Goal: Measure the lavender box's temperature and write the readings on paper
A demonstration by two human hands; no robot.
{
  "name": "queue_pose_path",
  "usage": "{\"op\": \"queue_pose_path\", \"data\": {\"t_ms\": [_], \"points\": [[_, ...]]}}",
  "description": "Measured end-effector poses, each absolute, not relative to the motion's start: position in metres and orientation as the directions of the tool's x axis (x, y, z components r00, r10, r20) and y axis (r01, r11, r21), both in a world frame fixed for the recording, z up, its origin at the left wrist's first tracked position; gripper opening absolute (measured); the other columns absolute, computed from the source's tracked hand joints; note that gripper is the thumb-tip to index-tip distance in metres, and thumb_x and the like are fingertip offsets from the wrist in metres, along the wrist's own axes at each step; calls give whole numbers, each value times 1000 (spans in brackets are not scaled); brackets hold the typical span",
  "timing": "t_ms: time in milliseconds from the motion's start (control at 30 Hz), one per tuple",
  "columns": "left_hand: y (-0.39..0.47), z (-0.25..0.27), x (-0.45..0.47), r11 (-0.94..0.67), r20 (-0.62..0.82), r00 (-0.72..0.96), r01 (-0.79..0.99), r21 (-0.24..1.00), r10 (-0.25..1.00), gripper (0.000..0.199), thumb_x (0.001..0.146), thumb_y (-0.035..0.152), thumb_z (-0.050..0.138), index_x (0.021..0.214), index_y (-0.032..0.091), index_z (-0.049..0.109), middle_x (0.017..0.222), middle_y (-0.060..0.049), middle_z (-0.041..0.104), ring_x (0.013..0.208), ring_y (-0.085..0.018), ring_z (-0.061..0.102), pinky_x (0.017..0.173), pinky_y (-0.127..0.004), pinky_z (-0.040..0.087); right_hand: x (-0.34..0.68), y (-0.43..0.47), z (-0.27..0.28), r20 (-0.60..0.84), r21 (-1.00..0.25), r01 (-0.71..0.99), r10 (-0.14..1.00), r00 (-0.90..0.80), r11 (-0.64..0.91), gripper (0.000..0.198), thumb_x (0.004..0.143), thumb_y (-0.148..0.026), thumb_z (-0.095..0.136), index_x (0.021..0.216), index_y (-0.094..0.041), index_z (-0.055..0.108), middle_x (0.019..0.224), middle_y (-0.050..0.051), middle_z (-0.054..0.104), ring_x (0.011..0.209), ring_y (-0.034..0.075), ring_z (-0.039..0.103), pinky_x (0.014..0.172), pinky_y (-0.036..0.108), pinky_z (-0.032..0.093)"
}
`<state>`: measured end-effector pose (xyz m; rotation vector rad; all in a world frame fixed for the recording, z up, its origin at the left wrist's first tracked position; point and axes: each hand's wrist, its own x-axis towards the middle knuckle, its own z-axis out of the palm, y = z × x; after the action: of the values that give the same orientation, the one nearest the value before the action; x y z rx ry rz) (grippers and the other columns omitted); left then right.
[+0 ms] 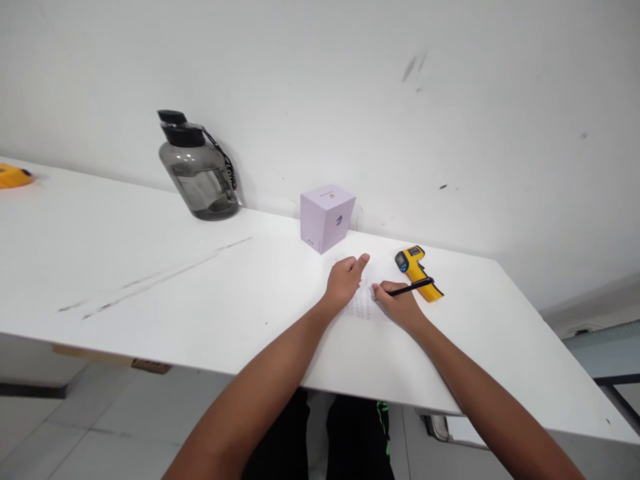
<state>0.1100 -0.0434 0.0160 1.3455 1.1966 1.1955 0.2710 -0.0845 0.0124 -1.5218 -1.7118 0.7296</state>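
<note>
My right hand grips a black pen, its tip end down by a sheet of paper with rows of faint writing. On the left part of that sheet rests my left hand, fingers curled in and thumb stretched out; nothing shows in it. Just behind the left hand stands a lilac box with a small dark logo. A yellow and black infrared thermometer lies beyond my right hand, partly crossed by the pen's back end.
A large grey see-through water bottle with a black lid and strap stands near the wall on the left. An orange-yellow object is cut off at the far left edge. The white table ends in front of my legs.
</note>
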Motion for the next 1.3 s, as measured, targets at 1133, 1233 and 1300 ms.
{"op": "queue_pose_path", "data": {"t_ms": [1133, 1233, 1300], "points": [[-44, 17, 110, -74, 70, 55, 80, 994, 996, 69, 83, 87, 48, 58, 24, 36, 54, 2, 50, 51, -13, 51, 58, -30, 42, 271, -84, 14, 163, -798, 582, 985, -48, 160, 45, 82, -54, 58, 53, -23, 44, 52, -1, 43, 57, 14, 39, 56, 30, 32], [-44, 18, 110, -76, 72, 53, 84, 994, 996, 70, 83, 88, 47, 58, 24, 37, 54, 2, 51, 51, -14, 51, 58, -30, 43, 271, -84, 13, 164, -795, 586, 986, -40, 156, 45, 82, -54, 58, 52, -23, 42, 52, -2, 42, 57, 14, 38, 56, 30, 32], [-44, 18, 110, -74, 70, 54, 80, 994, 996, 70, 83, 89, 47, 58, 24, 37, 54, 2, 51, 52, -13, 51, 57, -30, 43, 271, -84, 13, 161, -794, 588, 986, -41, 155, 45, 81, -54, 58, 52, -23, 41, 52, -2, 41, 57, 14, 38, 56, 30, 32]]}}
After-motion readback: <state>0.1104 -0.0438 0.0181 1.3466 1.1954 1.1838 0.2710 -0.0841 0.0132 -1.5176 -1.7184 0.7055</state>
